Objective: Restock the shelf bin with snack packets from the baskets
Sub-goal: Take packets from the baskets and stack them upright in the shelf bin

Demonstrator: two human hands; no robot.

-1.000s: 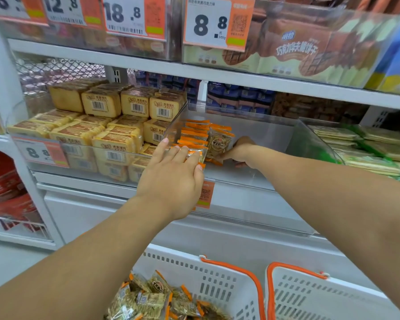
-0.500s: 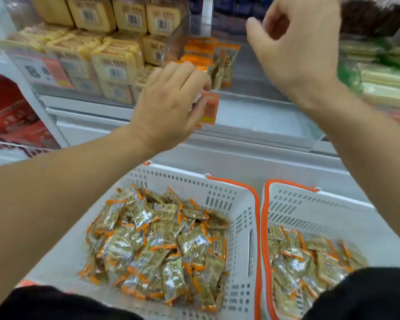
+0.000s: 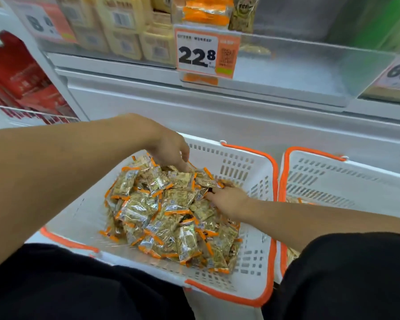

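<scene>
A white basket with orange trim (image 3: 245,172) sits in front of me, heaped with small clear snack packets with orange ends (image 3: 162,209). Both hands are down in it. My left hand (image 3: 170,150) reaches the pile's far edge, fingers pointing down among the packets with their tips hidden. My right hand (image 3: 229,200) lies on the pile's right side, fingers stretched toward a packet. Above, the clear shelf bin (image 3: 298,70) with a 22.8 price tag (image 3: 204,53) holds a few of the same packets (image 3: 206,12) at its left end.
A second white basket (image 3: 337,179) stands to the right, with a few packets (image 3: 293,200) showing at its left edge. Yellow boxed snacks (image 3: 125,35) fill the bin to the left. Red boxes (image 3: 21,79) sit on a lower left shelf. My dark trousers (image 3: 346,278) fill the foreground.
Both hands have dropped from the shelf bin into the left basket's packets. My view has tilted down, so the bin is now at the top of the frame.
</scene>
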